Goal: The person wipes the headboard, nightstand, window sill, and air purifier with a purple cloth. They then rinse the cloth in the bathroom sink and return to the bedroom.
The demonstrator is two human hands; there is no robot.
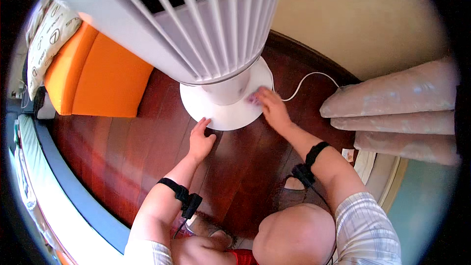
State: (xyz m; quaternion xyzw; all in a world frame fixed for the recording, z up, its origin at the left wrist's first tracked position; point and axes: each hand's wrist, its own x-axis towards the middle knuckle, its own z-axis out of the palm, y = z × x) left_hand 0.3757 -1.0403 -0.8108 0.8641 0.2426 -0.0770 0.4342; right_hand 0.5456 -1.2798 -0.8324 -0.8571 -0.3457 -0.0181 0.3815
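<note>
One white tower unit (211,34) stands on the wood floor (162,118), fixed to one round white base (221,120). One orange seat (108,76) stands to its left. Work on the base appears under way; no visible mark separates done from left, so the share of each cannot be told. Two hands counted: the left hand (200,140) is open, fingertips at the base's near rim; the right hand (274,108) is closed on one small pinkish cloth-like wad (253,99), blurred, against the base's right side. One white cable (314,72) runs behind.
</note>
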